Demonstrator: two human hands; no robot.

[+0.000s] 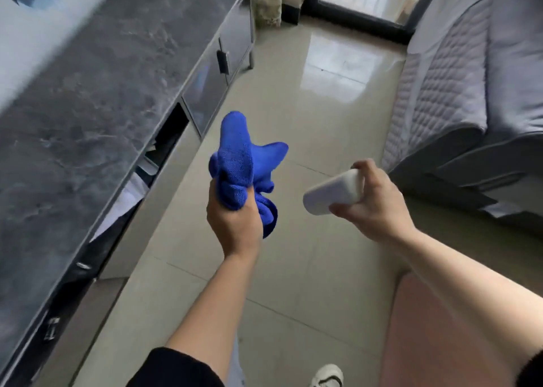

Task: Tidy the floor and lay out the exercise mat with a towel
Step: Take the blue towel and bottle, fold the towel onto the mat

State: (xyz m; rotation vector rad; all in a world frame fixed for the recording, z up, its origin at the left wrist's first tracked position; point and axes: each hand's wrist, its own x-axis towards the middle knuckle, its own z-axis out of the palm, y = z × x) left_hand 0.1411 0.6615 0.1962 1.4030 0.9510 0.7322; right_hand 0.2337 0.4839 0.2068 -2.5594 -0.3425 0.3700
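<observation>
My left hand (232, 219) is closed around a bunched bright blue towel (241, 160), which sticks up above the fist and hangs down on its right side. My right hand (373, 201) grips a small white rounded case (329, 194), its free end pointing left toward the towel. Both hands are held out over the shiny beige tiled floor (293, 116). A pinkish mat or pad (435, 336) lies on the floor at the lower right, partly hidden by my right forearm.
A long dark marble-topped cabinet (97, 101) runs along the left, with one drawer (164, 148) standing open. A grey quilted sofa (458, 86) lines the right side. A dark-framed glass door (361, 1) is at the far end. My white shoe (327, 376) shows at the bottom.
</observation>
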